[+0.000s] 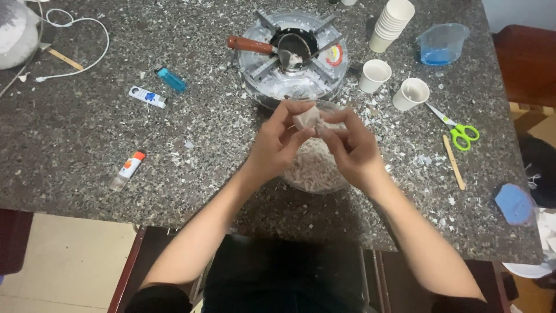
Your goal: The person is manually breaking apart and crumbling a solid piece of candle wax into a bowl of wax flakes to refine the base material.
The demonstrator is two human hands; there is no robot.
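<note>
Both of my hands meet over a clear glass bowl [313, 179] filled with pale broken flakes. My left hand [277, 142] and my right hand [352, 148] pinch a whitish waxy chunk [306, 117] between their fingertips, just above the bowl. Behind the bowl stands a small round stove [292, 78] with metal pan supports, holding a small pot [294, 47] with a reddish-brown handle.
On the speckled stone counter [87, 150] lie a blue lighter [172, 79], a glue stick [127, 170], a white tube [147, 96], a white cable [81, 35], paper cups [375, 75], a cup stack [392, 23], a measuring cup with blue liquid [441, 44], green scissors [460, 130], a wooden stick [453, 162].
</note>
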